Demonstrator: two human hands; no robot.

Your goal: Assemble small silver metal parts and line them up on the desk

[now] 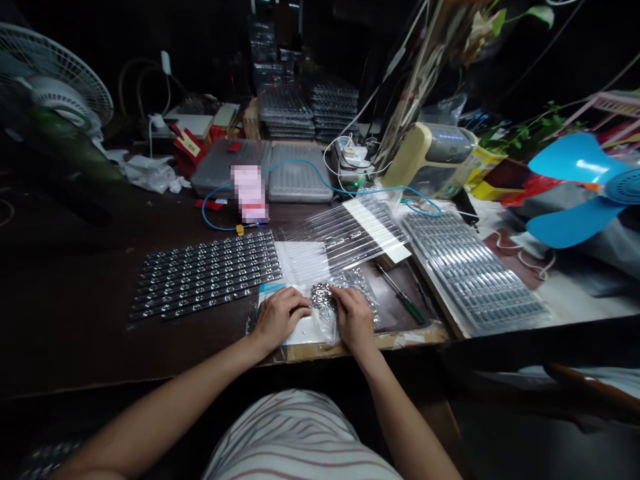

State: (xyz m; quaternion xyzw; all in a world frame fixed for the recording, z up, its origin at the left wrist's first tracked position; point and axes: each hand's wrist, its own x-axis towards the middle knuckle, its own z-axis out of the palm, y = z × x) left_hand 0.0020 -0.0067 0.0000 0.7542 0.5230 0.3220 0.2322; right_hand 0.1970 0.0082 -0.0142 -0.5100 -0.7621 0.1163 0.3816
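My left hand and my right hand rest side by side near the table's front edge. Both have their fingers curled onto a small heap of shiny metal parts that lies on a clear plastic bag. Which parts the fingertips pinch, if any, is too small to make out. Under the hands lies a white sheet. A dark tray with rows of small parts lies flat just left of my left hand.
A clear ribbed plastic tray lies behind the heap, and a filled tray at the right. A green-handled screwdriver lies right of my right hand. Stacked trays, a blue cable, a white fan and a blue fan stand around.
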